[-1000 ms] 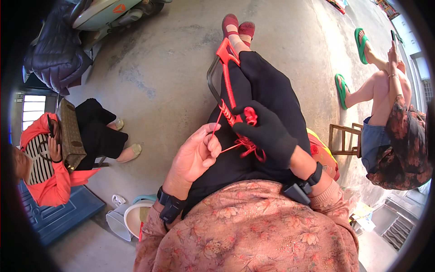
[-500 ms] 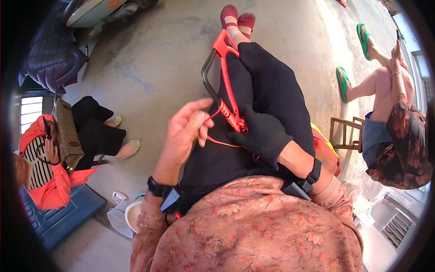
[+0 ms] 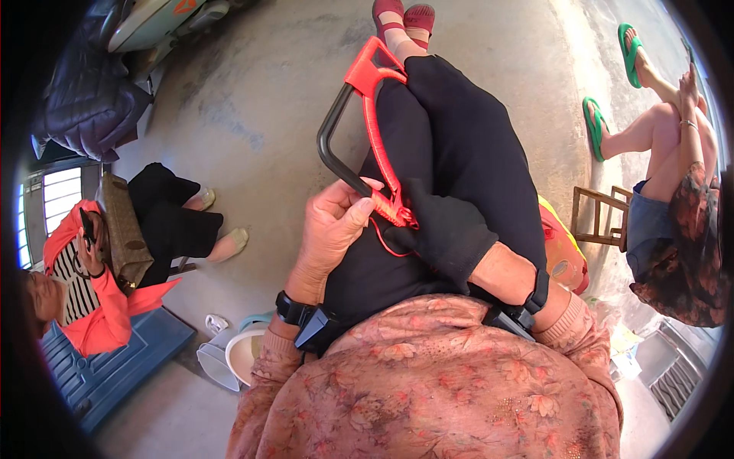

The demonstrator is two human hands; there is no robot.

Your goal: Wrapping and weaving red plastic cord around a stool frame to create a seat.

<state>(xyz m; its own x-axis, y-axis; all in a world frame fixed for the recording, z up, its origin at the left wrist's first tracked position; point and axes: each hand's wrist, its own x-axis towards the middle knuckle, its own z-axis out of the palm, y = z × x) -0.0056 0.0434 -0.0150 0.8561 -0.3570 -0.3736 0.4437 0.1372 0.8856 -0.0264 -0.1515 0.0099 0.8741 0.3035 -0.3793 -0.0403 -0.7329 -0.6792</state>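
Observation:
Over my lap lies a hacksaw-like frame (image 3: 330, 128), a bent black tube with a red handle piece (image 3: 365, 75) at its far end. A red wrapped strip (image 3: 380, 145) runs alongside the tube, and red cord (image 3: 388, 211) is wound around their near ends. My left hand (image 3: 334, 220), bare, closes thumb and fingers on the wound part of the frame. In a black glove, my right hand (image 3: 449, 233) is closed around the near end; its fingertips are partly hidden. A loose loop of cord hangs between both hands.
To the left sits a person (image 3: 92, 283) with a brown bag (image 3: 126, 229). Another person (image 3: 680, 199) sits at right beside a wooden stool (image 3: 600, 216). A white bucket (image 3: 243, 356) stands by my left elbow, and a red and yellow item (image 3: 564, 256) by my right thigh.
My left hand has come in from the loose cord to the wound part and pinches it. The cord loop is smaller. The frame has shifted slightly left; my right hand keeps its hold.

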